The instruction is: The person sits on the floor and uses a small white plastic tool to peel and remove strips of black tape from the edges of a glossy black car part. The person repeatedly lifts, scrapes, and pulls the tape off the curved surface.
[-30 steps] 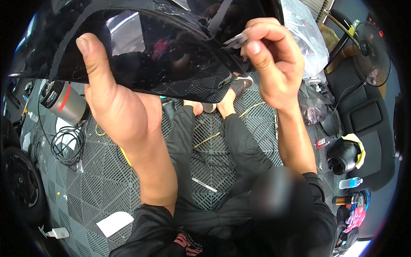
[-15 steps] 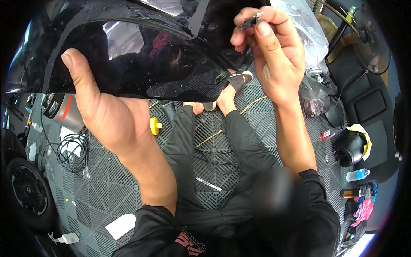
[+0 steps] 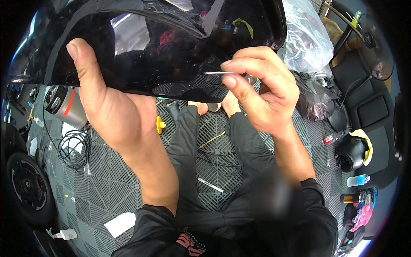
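A large glossy black car body panel (image 3: 180,64) with matt grey bands fills the upper part of the view. My left hand (image 3: 117,109) grips its lower edge at the left, thumb on the shiny face and fingers hidden behind. In front of the panel's lower right, my right hand (image 3: 272,90) pinches a thin, pale, straight sliver (image 3: 216,73) between thumb and fingertips. The sliver points left, its tip near the panel; I cannot tell whether they touch. It looks like a blade seen edge-on, but its kind is unclear. Small droplets dot the panel.
My legs stretch over grey floor tiles (image 3: 107,180). A metal canister (image 3: 70,109) and coiled black cable (image 3: 72,147) sit left, by a wheel (image 3: 30,184). A yellow bottle (image 3: 160,125) stands under the panel. Plastic bags (image 3: 306,38), a fan (image 3: 374,47) and a black seat (image 3: 370,107) are right.
My right hand has come down and turned so the sliver points left toward the panel. A dark scrap at its fingertips no longer shows. The panel shows further to the right.
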The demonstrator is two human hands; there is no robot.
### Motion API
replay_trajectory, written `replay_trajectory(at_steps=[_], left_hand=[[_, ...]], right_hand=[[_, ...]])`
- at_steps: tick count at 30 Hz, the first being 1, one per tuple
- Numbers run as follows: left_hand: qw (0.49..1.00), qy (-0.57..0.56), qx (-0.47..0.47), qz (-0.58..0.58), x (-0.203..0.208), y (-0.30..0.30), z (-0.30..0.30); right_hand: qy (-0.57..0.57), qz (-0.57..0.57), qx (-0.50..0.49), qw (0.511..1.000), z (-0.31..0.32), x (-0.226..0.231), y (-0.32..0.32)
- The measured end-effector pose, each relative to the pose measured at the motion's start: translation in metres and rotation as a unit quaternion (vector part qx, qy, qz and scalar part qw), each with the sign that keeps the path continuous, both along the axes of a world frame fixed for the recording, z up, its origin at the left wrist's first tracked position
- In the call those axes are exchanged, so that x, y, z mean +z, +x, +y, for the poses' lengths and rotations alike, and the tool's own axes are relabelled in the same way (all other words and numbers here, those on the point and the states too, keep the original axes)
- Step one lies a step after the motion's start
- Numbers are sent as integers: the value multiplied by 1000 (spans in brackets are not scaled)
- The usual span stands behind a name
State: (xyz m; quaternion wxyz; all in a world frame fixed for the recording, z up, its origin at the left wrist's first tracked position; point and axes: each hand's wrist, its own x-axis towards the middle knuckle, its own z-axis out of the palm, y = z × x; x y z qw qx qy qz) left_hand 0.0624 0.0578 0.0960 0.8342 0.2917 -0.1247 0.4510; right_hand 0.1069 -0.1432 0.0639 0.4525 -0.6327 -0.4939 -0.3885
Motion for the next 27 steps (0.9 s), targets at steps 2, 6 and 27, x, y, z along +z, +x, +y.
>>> replay_trajectory(at_steps=[2, 6, 27], left_hand=[[1000, 9, 11, -1, -2, 0, 1], [1000, 19, 21, -9, -4, 0, 0], [998, 61, 6, -6, -45, -27, 3]], right_hand=[[31, 15, -15, 999, 0, -3, 0], [154, 131, 26, 979, 5, -10, -2], [111, 331, 203, 915, 8, 20, -15]])
